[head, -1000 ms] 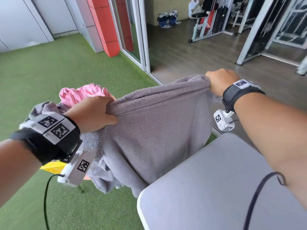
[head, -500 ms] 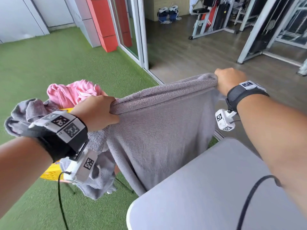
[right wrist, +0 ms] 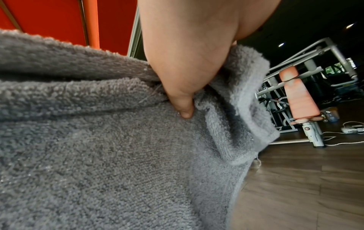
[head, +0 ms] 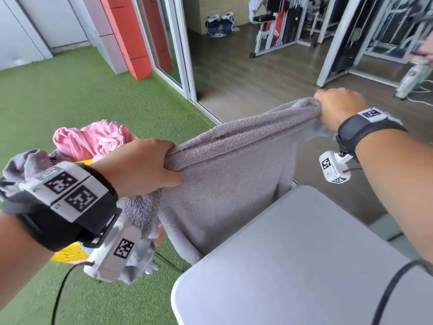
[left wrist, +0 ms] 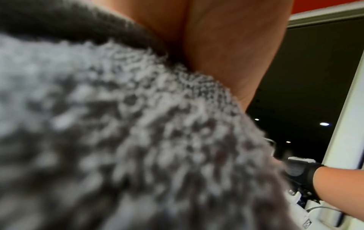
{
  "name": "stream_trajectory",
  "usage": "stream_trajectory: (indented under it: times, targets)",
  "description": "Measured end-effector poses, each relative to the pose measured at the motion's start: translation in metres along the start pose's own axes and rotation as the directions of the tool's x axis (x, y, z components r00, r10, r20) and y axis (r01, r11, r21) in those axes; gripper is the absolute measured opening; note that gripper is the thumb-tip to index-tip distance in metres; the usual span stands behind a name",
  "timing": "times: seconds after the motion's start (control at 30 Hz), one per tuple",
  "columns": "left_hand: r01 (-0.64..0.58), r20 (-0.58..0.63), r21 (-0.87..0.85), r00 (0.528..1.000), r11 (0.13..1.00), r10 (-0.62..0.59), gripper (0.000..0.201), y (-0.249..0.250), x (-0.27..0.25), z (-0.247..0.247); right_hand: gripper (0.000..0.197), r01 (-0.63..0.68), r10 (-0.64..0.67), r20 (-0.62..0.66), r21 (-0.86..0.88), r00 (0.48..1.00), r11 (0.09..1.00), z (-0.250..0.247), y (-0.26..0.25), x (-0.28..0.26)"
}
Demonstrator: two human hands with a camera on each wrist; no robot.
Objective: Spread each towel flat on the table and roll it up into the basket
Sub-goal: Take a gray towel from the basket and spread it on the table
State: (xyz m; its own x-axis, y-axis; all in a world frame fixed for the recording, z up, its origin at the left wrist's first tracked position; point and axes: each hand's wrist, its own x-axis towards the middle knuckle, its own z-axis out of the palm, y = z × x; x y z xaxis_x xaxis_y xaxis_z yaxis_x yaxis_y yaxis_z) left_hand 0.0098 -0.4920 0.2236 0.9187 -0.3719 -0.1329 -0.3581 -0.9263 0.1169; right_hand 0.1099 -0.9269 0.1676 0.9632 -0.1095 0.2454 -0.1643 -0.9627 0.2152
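Gripping grey towel (head: 225, 184) top edge, left hand (head: 143, 165), right hand (head: 337, 106), fingers clamped, hanging beyond table (head: 304, 254) edge.

yellow basket (head: 68, 253) mostly hidden by left wrist, towel (left wrist: 118, 140) blurred

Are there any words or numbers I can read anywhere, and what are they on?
No words or numbers can be read.
Wrist bands: black-and-white square code patterns only, no letters.
Small white camera box under the right wrist: code patterns too, no words.
Red gym machine far back: a white label, too small and blurred to read.
Grey towel and table: no writing shows.
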Motion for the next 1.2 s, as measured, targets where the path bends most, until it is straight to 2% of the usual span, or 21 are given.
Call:
stream_trajectory:
  times: [0.07, 0.13, 0.23, 0.37, 0.47, 0.57, 0.67, 0.7, 0.87, 1.03, 1.2]
  targets:
    - [-0.045, 0.019, -0.047, 0.999, 0.998, 0.046, 0.023, 0.014, -0.013, -0.005, 0.030, -0.015, 0.015, 0.013, 0.002, 1.000, 1.000, -0.009, 0.020, -0.025]
    - [-0.092, 0.029, -0.064, 0.995, 0.994, 0.094, 0.036, 0.026, -0.026, -0.005, 0.032, -0.034, 0.034, 0.036, -0.008, 0.999, 0.999, -0.015, 0.040, -0.052]
    - [-0.168, -0.004, 0.019, 0.986, 0.986, 0.168, 0.053, 0.031, -0.041, 0.005, 0.026, -0.073, 0.075, 0.077, -0.029, 0.994, 0.997, -0.022, 0.067, -0.094]
    - [-0.221, -0.039, 0.000, 0.975, 0.975, 0.221, 0.037, 0.038, -0.068, 0.019, 0.018, -0.110, 0.114, 0.124, -0.041, 0.986, 0.993, -0.033, 0.080, -0.154]
    - [-0.266, -0.024, -0.169, 0.964, 0.949, 0.266, 0.023, 0.055, -0.107, 0.036, 0.024, -0.166, 0.167, 0.220, -0.021, 0.961, 0.986, -0.053, 0.081, -0.201]
    - [-0.318, -0.007, -0.284, 0.944, 0.905, 0.329, 0.036, 0.072, -0.146, 0.066, 0.032, -0.203, 0.210, 0.299, -0.058, 0.931, 0.978, -0.069, 0.085, -0.245]
    - [-0.371, -0.021, -0.310, 0.923, 0.875, 0.384, 0.036, 0.086, -0.176, 0.104, 0.015, -0.215, 0.233, 0.281, -0.094, 0.931, 0.972, -0.074, 0.094, -0.285]
    - [-0.376, -0.016, -0.321, 0.920, 0.869, 0.392, 0.034, 0.093, -0.187, 0.113, 0.008, -0.219, 0.239, 0.270, -0.103, 0.933, 0.970, -0.073, 0.097, -0.297]
    - [-0.353, 0.007, -0.380, 0.923, 0.855, 0.385, 0.030, 0.130, -0.232, 0.146, 0.009, -0.215, 0.246, 0.301, -0.135, 0.921, 0.967, -0.066, 0.121, -0.353]
    - [-0.355, -0.020, -0.371, 0.927, 0.858, 0.375, 0.033, 0.185, -0.274, 0.175, 0.018, -0.149, 0.175, 0.332, -0.103, 0.927, 0.983, -0.055, 0.156, -0.410]
    - [-0.306, 0.015, -0.337, 0.944, 0.890, 0.331, 0.038, 0.245, -0.336, 0.217, 0.014, -0.112, 0.118, 0.298, -0.037, 0.947, 0.993, -0.019, 0.202, -0.468]
